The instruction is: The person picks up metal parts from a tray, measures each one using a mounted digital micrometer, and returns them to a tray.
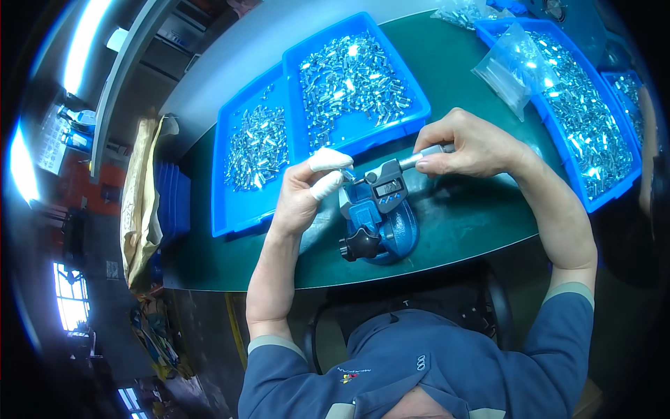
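- Two shallow blue plastic trays sit side by side at the far left of the dark green table (460, 223): the left-hand blue tray (234, 209) holds a loose scatter of small shiny metal parts (258, 146), and the middle blue tray (398, 122), overlapping its edge, is filled much thicker with the same kind of parts.
- A long blue tray on the right (600, 192) is heaped with small bright metal pieces, and a clear plastic bag (513, 66) lies across its near-left corner.
- A digital micrometer with a dark grey frame and small display (387, 187) is clamped in a blue metal bench stand with a black knob (380, 230), standing on the table just in front of the middle tray and right between the two hands.
- The left hand (303, 195), with white tape wrapped on the thumb and forefinger, is pinched shut on a tiny metal part (347, 174) held at the measuring end of the micrometer.
- The right hand (471, 146) is curled around the silver thimble (426, 155) at the micrometer's other end, fingers and thumb gripping it.
- A stack of empty blue trays (171, 202) stands off the table's left edge beside crumpled brown paper (139, 202).
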Action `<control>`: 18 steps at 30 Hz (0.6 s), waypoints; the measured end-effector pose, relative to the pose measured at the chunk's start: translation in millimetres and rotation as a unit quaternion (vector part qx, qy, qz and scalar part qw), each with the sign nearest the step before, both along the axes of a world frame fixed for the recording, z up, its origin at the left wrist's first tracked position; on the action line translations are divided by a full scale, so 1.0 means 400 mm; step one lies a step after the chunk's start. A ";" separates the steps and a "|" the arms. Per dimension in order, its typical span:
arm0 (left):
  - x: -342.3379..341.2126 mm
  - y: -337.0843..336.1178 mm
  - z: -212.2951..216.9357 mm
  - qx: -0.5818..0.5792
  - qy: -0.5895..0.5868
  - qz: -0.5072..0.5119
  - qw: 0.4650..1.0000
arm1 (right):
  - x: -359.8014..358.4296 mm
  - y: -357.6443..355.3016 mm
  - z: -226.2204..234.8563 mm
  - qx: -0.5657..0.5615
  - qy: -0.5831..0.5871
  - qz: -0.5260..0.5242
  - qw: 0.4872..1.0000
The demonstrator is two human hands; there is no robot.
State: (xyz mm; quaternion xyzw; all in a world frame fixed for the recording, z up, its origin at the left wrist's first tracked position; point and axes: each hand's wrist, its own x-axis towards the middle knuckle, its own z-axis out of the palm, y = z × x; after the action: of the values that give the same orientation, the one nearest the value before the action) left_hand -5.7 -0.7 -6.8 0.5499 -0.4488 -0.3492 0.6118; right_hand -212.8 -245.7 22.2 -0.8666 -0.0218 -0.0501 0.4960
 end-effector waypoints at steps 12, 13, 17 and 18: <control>0.038 0.010 0.032 0.017 -0.179 -0.046 0.983 | 0.003 0.004 -0.003 -0.015 0.006 -0.004 1.000; 0.042 0.010 0.036 0.017 -0.179 -0.045 0.983 | 0.003 0.004 -0.004 -0.015 0.001 -0.006 1.000; 0.022 0.001 0.057 0.034 -0.157 -0.034 0.986 | 0.005 0.002 -0.008 -0.018 0.010 -0.010 1.000; 0.012 -0.004 0.065 0.037 -0.120 -0.014 0.992 | 0.005 0.002 -0.011 -0.017 0.010 -0.009 1.000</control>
State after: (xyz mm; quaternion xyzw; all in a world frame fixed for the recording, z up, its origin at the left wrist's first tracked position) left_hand -1.0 -2.2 19.2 0.6034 -0.5135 -0.3056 0.5280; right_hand -210.9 -244.7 17.8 -0.8757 -0.0103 -0.0454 0.4807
